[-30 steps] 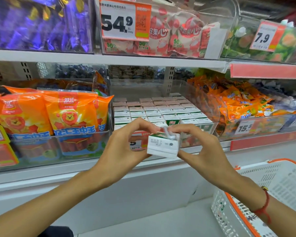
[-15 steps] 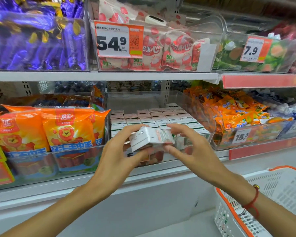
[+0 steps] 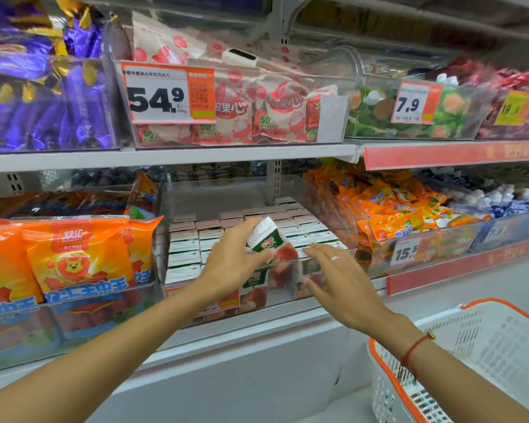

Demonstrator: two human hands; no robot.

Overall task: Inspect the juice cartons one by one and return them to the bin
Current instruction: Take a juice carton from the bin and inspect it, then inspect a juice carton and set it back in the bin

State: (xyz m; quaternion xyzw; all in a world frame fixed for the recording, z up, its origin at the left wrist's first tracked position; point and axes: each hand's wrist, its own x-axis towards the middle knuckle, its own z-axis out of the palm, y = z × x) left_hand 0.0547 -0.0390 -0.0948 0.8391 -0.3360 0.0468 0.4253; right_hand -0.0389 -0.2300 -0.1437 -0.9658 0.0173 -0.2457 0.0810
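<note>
A small juice carton (image 3: pixel 268 239), white on top with a green and red label, is tilted over the front of the clear bin (image 3: pixel 287 285) on the middle shelf. My left hand (image 3: pixel 235 264) grips it from the left, thumb across the label. Just to its right, my right hand (image 3: pixel 339 279) hovers at the bin's front rim with fingers spread and holds nothing. Several rows of matching cartons (image 3: pixel 300 227) fill the bin behind, tops up.
Orange snack bags (image 3: pixel 74 257) fill the bin to the left, and orange packets (image 3: pixel 388 206) the bin to the right. An upper shelf (image 3: pixel 165 155) with price tags overhangs. A white basket with an orange rim (image 3: pixel 477 355) hangs on my right forearm.
My right hand has let go of the carton and opened. My left hand has turned the carton upright and carried it forward over the bin's front row.
</note>
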